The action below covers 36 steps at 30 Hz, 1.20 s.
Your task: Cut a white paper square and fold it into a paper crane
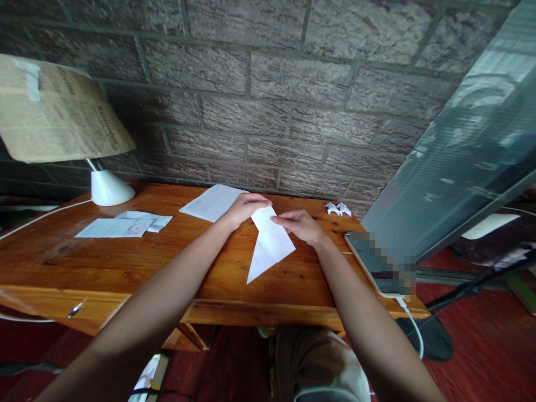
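Taking the folded paper (274, 251) as my clock's centre, I see a crisp white piece, narrow at the top and flaring into a sharp-pointed triangle, held at the middle of the varnished, knotted wooden table (167, 268). Rough grey stone blocks face the wall (272, 72) at twelve. A stack of sheets (211, 202) and the lamp's papery, printed shade (62, 111) sit at ten, small pointed paper figures (338, 209) at two, a thin slab-like device (372, 262) at three. The loose folded papers (113, 227) at nine bear a round red stamp; I can't read it or the shade's lettering. My left hand (249, 206), its forearm from eight, pinches the top edge nearly closed; my right hand (302, 225), from four, pinches the right edge between thumb and curled fingers.
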Motion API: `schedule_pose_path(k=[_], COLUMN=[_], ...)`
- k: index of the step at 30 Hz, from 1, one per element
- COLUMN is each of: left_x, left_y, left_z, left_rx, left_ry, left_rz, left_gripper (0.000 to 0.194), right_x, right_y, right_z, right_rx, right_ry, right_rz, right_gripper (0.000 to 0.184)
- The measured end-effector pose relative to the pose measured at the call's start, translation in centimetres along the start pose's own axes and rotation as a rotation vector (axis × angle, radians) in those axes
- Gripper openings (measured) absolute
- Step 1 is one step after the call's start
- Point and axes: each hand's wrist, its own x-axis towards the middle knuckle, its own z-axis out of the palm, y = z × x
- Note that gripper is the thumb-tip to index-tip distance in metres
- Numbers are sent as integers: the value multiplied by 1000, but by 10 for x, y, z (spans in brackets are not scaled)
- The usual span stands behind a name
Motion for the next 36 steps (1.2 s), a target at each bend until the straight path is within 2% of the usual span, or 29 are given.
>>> schedule_pose_path(k=[3, 9, 14, 16, 18, 21, 23, 24, 27, 29, 32, 36], left_x=[4, 8, 11, 12, 13, 12, 10, 9, 3, 0, 0, 7], left_y=[-1, -5, -6, -7, -7, -6, -6, -5, -4, -3, -3, -2], left_z=[-15, -35, -54, -57, -52, -39, -28, -23, -8, 0, 4, -11], left_rx=[-90, -201, -364, -368, -384, -345, -279, -238, -107, -65, -49, -192], left_ry=[112, 171, 484, 524, 469, 346, 265, 229, 158, 130, 145, 346], left_rz=[4, -35, -51, -47, -29, -28, -37, -27, 21, 40, 56, 32], left_gripper=[33, 41, 46, 48, 49, 47, 46, 45, 43, 43, 40, 32], right_x=[1, 2, 5, 6, 7, 7, 5, 4, 1, 1, 2, 3], right_y=[1, 5, 16, 17, 14, 7, 3, 2, 1, 3, 7, 9], right_z=[-1, -3, -8, -10, -13, -16, -16, -15, -9, -5, -2, -3], right_rx=[-49, -17, -23, -16, -9, 10, 45, 65, 81, 46, 24, 4], right_ry=[-22, -31, 22, 65, 161, 396, 455, 413, 136, 37, 21, 8], right_rz=[25, 60, 137, 121, 78, -25, -88, -98, -51, -29, -33, -34], right_gripper=[38, 39, 39, 39, 39, 42, 43, 43, 43, 40, 38, 38])
